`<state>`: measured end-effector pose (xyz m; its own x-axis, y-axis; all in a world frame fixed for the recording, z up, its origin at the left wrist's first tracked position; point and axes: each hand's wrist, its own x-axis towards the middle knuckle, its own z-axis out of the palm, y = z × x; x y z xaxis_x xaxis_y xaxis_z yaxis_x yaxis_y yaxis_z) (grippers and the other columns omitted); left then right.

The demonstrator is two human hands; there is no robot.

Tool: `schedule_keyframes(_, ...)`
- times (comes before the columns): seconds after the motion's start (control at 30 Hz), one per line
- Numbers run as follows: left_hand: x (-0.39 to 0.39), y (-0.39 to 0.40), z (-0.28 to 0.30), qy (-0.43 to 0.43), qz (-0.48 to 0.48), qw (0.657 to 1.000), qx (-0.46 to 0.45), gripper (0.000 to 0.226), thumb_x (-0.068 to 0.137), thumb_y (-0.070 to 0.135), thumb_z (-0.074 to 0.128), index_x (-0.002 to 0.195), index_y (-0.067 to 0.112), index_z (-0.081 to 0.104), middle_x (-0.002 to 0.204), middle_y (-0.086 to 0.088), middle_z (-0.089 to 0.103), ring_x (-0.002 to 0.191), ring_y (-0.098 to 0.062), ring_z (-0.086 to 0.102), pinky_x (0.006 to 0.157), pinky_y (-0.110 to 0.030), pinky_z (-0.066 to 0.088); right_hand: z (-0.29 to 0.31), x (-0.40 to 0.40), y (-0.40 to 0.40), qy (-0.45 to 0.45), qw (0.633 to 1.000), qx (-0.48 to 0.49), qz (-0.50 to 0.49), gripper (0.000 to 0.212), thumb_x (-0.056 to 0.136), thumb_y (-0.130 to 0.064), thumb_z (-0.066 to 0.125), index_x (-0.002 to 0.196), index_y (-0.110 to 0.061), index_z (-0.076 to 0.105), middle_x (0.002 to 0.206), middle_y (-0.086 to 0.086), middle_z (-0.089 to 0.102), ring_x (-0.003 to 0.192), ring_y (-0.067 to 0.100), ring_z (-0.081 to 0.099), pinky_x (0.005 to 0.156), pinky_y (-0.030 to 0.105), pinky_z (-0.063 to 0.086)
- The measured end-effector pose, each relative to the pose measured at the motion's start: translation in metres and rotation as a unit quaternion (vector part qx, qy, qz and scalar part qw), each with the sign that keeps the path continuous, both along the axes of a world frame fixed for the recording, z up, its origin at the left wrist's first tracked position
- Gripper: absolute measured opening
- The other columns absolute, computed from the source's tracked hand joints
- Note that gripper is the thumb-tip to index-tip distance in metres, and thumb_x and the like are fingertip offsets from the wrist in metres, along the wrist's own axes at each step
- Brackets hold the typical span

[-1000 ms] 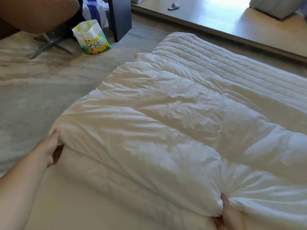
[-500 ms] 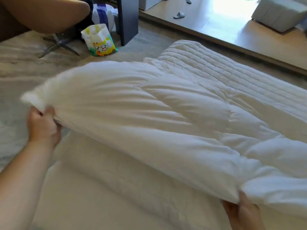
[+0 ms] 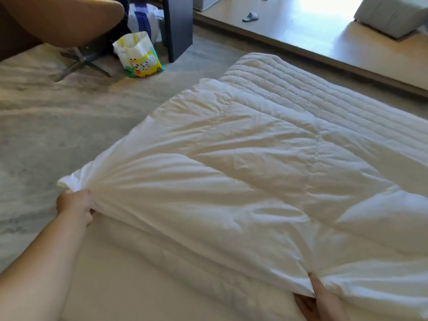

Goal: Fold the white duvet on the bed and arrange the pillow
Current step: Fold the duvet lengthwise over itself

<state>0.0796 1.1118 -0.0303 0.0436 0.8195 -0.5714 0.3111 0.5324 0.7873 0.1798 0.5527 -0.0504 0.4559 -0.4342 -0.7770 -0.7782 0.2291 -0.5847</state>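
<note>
The white duvet point(image 3: 243, 177) lies spread over the bed, wrinkled and pulled taut along its near edge. My left hand point(image 3: 75, 207) grips the duvet's near left corner, which sticks out past the mattress edge. My right hand point(image 3: 322, 300) pinches the near edge at the bottom right, thumb on top and fingers underneath. The quilted mattress pad point(image 3: 324, 89) shows bare at the far end of the bed, and the smooth sheet point(image 3: 139, 274) shows in front of the duvet. No pillow is in view.
Grey carpet point(image 3: 58, 135) lies left of the bed. A colourful bag with pandas point(image 3: 139, 56) stands near a chair's metal base point(image 3: 81, 63) and a dark furniture leg point(image 3: 178, 26). A wooden floor with a slipper point(image 3: 250, 16) and a grey cushioned block point(image 3: 391, 15) lies beyond.
Both hands took hold of the duvet's near edge, lifted it, then brought it back down towards me, spreading it flatter and tauter over the bed.
</note>
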Motion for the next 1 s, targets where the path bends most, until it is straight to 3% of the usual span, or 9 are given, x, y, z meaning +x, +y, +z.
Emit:
schedule_keyframes(0.1,-0.014,-0.005,-0.022,0.061,-0.039,0.997,-0.042,0.022,0.085,-0.01,0.047,0.097,0.004,0.059,0.083,-0.017,0.057,0.057,-0.022,0.066,0.04,-0.027,0.052,0.0,-0.039,0.013,0.037,0.997,0.055,0.038,0.049,0.093,-0.03,0.061,0.135,-0.007,0.047,0.124,0.014,0.058,0.093,0.031,0.059,0.072,0.042,0.057)
schedule_keyframes(0.27,0.021,-0.005,-0.02,0.256,-0.063,0.963,0.058,0.08,0.075,0.014,0.063,0.148,0.009,0.03,0.149,-0.017,0.039,0.129,-0.039,0.046,0.102,-0.055,0.043,-0.008,-0.037,0.004,0.048,0.995,0.037,0.083,0.045,0.093,-0.032,0.062,0.125,-0.002,0.056,0.106,0.012,0.065,0.086,0.027,0.062,0.06,0.033,0.051)
schedule_keyframes(0.33,0.039,-0.047,-0.001,0.327,-0.179,0.891,0.26,0.084,0.081,0.017,0.061,0.152,0.007,0.017,0.16,-0.02,0.017,0.143,-0.043,0.024,0.113,-0.06,0.023,-0.006,-0.035,0.01,0.048,0.993,0.04,0.103,0.04,0.094,-0.032,0.061,0.121,-0.003,0.056,0.098,0.012,0.064,0.083,0.028,0.062,0.06,0.033,0.05)
schedule_keyframes(0.43,0.067,-0.139,0.001,0.246,-0.414,0.738,0.472,0.074,0.083,0.024,0.044,0.153,0.011,0.023,0.161,-0.023,0.014,0.147,-0.045,0.015,0.112,-0.068,0.008,-0.005,-0.028,0.015,0.071,0.992,0.047,0.096,0.038,0.094,-0.033,0.06,0.12,-0.005,0.054,0.099,0.013,0.065,0.082,0.027,0.063,0.056,0.031,0.052)
schedule_keyframes(0.63,0.087,-0.289,-0.039,0.266,-0.722,0.519,0.371,0.084,0.078,0.057,-0.013,0.156,0.037,0.008,0.167,0.003,-0.002,0.153,-0.022,-0.004,0.119,-0.053,-0.002,0.0,-0.026,-0.027,0.05,0.993,0.069,0.083,0.046,0.088,-0.053,0.061,0.109,-0.012,0.062,0.101,0.012,0.07,0.088,0.03,0.067,0.065,0.034,0.056)
schedule_keyframes(0.77,0.077,-0.295,-0.066,0.332,-0.74,0.471,0.347,0.067,0.093,0.055,-0.006,0.156,0.035,-0.005,0.165,0.003,-0.014,0.152,-0.022,-0.012,0.119,-0.052,-0.006,0.019,0.011,-0.122,-0.071,0.985,-0.134,-0.081,0.058,0.086,-0.054,0.06,0.116,-0.006,0.053,0.113,0.014,0.062,0.092,0.031,0.062,0.077,0.042,0.052)
schedule_keyframes(0.87,0.091,-0.289,-0.072,0.345,-0.759,0.445,0.327,0.058,0.103,0.047,0.012,0.157,0.032,-0.003,0.166,0.001,-0.011,0.153,-0.025,-0.006,0.119,-0.053,0.003,0.044,0.063,-0.191,-0.147,0.893,-0.424,0.005,0.064,0.085,-0.039,0.057,0.131,0.0,0.038,0.136,0.023,0.043,0.117,0.042,0.049,0.095,0.049,0.04)
schedule_keyframes(0.93,0.109,-0.286,-0.065,0.359,-0.753,0.447,0.323,0.057,0.101,0.046,0.015,0.153,0.024,0.027,0.164,-0.006,0.017,0.148,-0.03,0.022,0.116,-0.053,0.023,0.048,0.1,-0.217,-0.207,0.734,-0.601,0.239,0.066,0.08,-0.039,0.052,0.136,-0.007,0.037,0.144,0.024,0.035,0.13,0.044,0.036,0.103,0.053,0.031)
schedule_keyframes(1.0,0.131,-0.294,-0.048,0.341,-0.728,0.515,0.296,0.058,0.085,0.05,0.014,0.109,0.023,0.059,0.138,-0.016,0.054,0.119,-0.034,0.053,0.101,-0.049,0.043,0.038,0.126,-0.23,-0.16,0.606,-0.624,0.466,0.06,0.088,-0.046,0.045,0.142,-0.024,0.031,0.157,0.015,0.019,0.143,0.038,0.016,0.111,0.057,0.015)
